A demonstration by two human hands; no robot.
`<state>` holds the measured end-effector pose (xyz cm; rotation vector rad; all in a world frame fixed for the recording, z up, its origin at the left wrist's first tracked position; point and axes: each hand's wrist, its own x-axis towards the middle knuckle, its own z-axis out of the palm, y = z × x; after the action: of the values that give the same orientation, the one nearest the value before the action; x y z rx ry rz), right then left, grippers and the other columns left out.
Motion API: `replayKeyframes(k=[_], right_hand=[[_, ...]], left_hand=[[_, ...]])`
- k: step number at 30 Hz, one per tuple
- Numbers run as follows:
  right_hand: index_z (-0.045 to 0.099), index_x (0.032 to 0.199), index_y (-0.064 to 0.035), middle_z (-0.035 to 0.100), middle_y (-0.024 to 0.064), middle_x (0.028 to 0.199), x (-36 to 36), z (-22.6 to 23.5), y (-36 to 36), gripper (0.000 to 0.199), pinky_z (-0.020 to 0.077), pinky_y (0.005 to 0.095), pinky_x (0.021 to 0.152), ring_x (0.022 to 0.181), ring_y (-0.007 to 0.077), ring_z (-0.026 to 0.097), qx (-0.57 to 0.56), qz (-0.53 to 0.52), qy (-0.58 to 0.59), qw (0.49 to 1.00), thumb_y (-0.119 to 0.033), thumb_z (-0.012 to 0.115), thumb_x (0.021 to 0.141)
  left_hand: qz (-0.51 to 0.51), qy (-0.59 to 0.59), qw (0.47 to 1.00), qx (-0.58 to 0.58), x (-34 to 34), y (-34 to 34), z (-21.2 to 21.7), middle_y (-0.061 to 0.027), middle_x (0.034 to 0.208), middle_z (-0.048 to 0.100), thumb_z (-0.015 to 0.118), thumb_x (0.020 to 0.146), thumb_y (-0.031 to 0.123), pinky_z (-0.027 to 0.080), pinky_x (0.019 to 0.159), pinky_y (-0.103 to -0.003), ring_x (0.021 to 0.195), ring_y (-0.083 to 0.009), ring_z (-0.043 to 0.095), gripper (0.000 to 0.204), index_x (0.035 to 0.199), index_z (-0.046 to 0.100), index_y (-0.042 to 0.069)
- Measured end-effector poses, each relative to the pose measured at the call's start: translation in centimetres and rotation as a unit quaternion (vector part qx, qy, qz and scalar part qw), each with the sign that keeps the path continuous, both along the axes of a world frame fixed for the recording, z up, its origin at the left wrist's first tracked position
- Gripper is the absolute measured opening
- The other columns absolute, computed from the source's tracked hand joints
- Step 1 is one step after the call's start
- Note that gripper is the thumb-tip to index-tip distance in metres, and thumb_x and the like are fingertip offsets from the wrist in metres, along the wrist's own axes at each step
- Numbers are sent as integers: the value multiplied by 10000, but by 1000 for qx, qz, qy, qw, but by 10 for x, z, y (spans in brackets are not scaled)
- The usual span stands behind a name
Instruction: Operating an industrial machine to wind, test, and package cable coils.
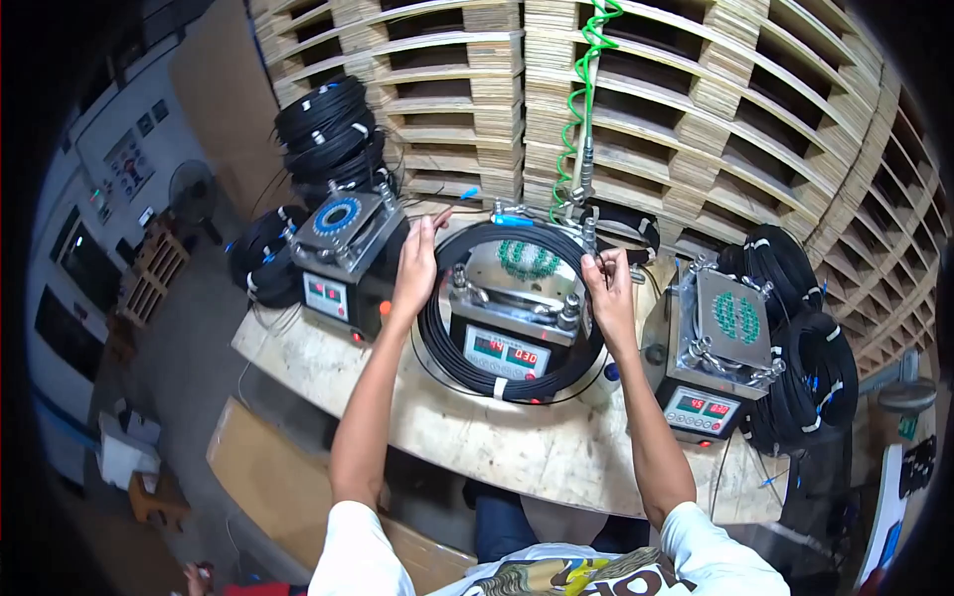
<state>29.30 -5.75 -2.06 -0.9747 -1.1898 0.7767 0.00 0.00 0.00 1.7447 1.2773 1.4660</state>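
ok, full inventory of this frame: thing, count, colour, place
cable coil: 1, black, looped around the middle machine, both hands on it
middle machine: 1, grey metal, red displays, bench centre
left machine: 1, grey, blue ring on top, bench left
right machine: 1, grey, green-dotted plate, bench right
spare coils: several, black, stacked behind left machine and at right
spiral hose: 1, green, hanging above centre
pallets: stacks, pale wood, behind bench
bench: 1, worn pale wood
left hand: on coil's left side
right hand: on coil's right side
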Motion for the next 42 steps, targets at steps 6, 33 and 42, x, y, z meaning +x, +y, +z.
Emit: replayKeyframes(k=[6,33,42], right_hand=[[458,948,-72,436,-12,878,-21,2,22,256,384,236,781,838,93,420,4,-29,-38,999,-227,660,977],[489,968,-17,565,74,866,-32,-31,4,252,465,299,785,826,150,564,53,-247,-84,964,-252,518,1053],[562,911,0,590,73,775,-8,-5,3,217,464,302,668,712,145,563,72,-286,-145,944,-195,584,1003]], left_hand=[[-58,-23,998,2,-17,40,-16,-127,1077,648,310,1099,387,426,969,-329,1043,-231,601,547,1261,607,-43],[-180,-204,925,-264,-28,54,-11,18,922,643,565,988,516,432,680,-233,819,-84,591,473,1130,718,92],[-227,-272,924,-142,-67,89,-17,70,667,360,523,1048,349,318,508,-238,555,-58,349,390,1211,622,8]])
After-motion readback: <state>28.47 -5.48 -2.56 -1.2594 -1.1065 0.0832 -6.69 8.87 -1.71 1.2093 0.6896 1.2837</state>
